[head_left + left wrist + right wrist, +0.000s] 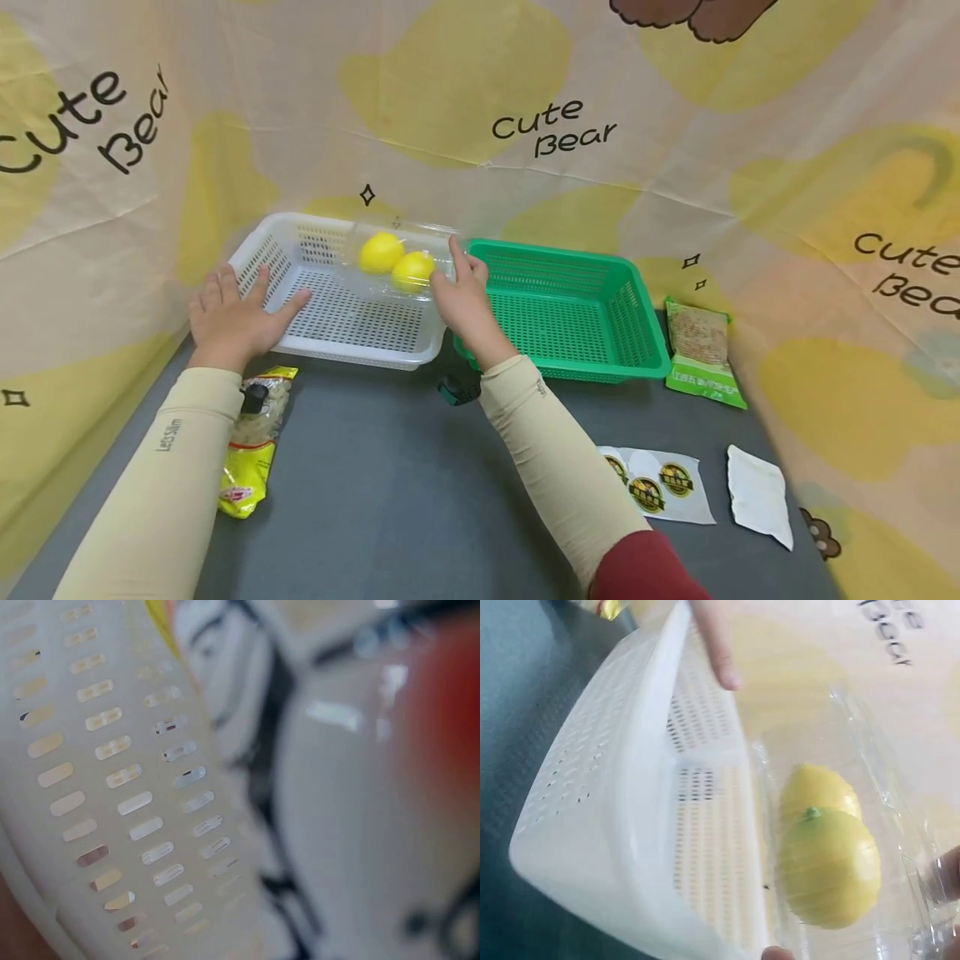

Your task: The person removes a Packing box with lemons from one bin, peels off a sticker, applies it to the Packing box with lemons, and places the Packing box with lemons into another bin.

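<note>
My right hand (463, 304) grips the right end of a clear plastic box (438, 246) held over the white basket. Two yellow lemons (412, 272) lie inside the box; in the right wrist view one lemon (830, 868) overlaps the other. At the left end of the white slotted basket (382, 357), my left hand (236, 321) rests at the rim with fingers spread. The basket's slotted wall (112, 750) fills the left side of the left wrist view, beside a blurred printed surface (360, 795).
A green basket (570, 367) stands right of the white one. Below my left hand lies a yellow food packet (251, 454). On the right are a green packet (705, 354), a sheet of round stickers (660, 483) and a white packet (759, 497). Printed cloth (465, 100) surrounds the dark table (375, 483).
</note>
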A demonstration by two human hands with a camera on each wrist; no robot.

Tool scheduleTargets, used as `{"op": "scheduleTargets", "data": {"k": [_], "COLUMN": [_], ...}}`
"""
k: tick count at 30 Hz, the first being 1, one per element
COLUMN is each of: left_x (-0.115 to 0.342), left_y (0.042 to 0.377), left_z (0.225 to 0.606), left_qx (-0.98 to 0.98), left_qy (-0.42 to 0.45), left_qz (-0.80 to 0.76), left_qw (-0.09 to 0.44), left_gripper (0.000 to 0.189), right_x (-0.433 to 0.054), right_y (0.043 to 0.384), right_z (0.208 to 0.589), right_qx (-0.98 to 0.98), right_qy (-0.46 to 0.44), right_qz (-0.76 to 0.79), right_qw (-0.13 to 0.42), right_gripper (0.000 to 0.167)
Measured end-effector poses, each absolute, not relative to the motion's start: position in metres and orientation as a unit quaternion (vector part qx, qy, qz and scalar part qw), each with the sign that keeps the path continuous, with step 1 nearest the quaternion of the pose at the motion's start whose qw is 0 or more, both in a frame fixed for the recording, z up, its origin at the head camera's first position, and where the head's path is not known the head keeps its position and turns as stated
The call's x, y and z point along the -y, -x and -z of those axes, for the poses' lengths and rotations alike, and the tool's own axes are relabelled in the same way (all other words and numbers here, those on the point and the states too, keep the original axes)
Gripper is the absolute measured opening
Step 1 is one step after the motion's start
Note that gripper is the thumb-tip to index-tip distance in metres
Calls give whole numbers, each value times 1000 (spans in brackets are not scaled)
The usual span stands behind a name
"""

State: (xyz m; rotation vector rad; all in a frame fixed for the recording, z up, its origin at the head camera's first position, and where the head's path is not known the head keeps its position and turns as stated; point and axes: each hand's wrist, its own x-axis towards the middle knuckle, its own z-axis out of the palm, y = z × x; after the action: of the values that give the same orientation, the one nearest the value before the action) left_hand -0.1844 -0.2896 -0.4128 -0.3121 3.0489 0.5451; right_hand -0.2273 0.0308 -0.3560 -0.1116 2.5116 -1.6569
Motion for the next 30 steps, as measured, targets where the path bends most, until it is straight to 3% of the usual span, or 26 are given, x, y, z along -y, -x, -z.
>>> {"op": "scheduleTargets", "data": {"k": [15,30], "left_x": [287,291], "left_y": [188,190], "left_z": [413,413], "left_qx": [-980,-980], "left_qy": [94,96], "left_qz": [-176,-174], "left_qw": [21,30], "left_gripper": [108,107], "right_x": [-137,-162], "right_y": [135,64], "right_z": [377,419], "right_qx": [-795,-794], "right_qy": [21,13], "right_qz": [602,602], "right_qw": [72,88], "right_gripper": [70,71]}}
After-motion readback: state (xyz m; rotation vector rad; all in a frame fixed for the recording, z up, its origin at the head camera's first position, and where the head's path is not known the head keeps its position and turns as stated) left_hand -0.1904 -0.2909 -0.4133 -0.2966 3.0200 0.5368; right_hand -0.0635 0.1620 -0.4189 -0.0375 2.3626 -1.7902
